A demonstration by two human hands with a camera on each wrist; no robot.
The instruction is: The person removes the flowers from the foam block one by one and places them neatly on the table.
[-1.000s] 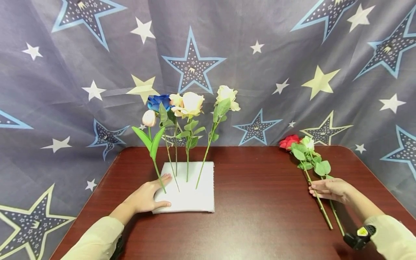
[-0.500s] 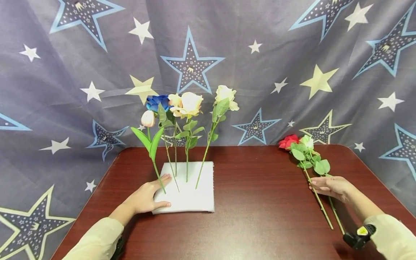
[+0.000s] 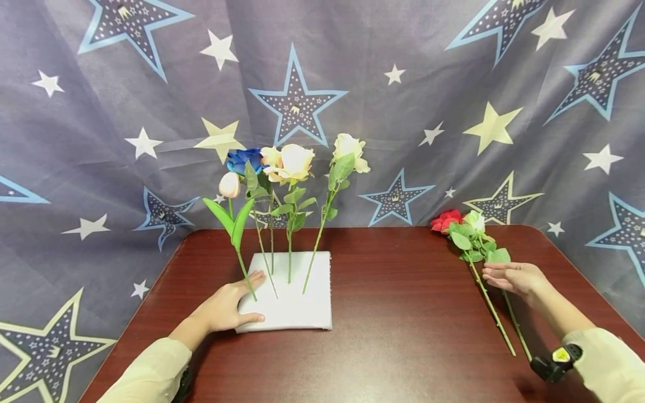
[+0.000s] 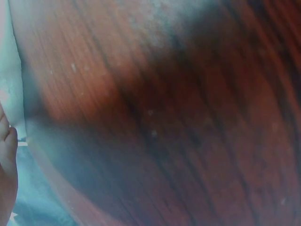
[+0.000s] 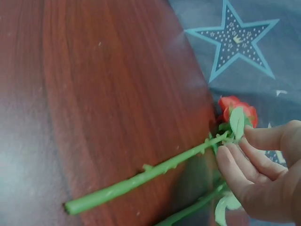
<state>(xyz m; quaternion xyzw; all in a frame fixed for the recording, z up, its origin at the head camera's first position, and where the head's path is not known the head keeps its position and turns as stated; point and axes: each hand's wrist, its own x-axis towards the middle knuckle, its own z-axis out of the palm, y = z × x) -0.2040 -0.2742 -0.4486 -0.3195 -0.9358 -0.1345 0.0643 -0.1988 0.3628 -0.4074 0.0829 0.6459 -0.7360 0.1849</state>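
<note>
My left hand (image 3: 225,305) presses on the left side of a white foam block (image 3: 307,313), thumb and fingers spread. Stuck upright in the block are a pale pink tulip (image 3: 230,184), a blue rose (image 3: 244,160), cream roses (image 3: 296,162) and a white rose (image 3: 350,151). At the right, a red rose (image 3: 446,220) and another white rose (image 3: 474,221) lie side by side on the table. My right hand (image 3: 519,280) is over their stems, just below the leaves, fingers nearly straight. In the right wrist view its fingertips are right at the red rose's stem (image 5: 155,172).
The brown wooden table (image 3: 393,313) reaches back to a grey curtain (image 3: 322,67) printed with stars. A black wrist camera (image 3: 554,364) on the right sleeve is close to the stem ends. Mostly blurred tabletop fills the left wrist view.
My right hand has moved slightly up along the stems toward the leaves, and its fingers have shifted off the red rose's stem in the head view. The left hand and block stay put.
</note>
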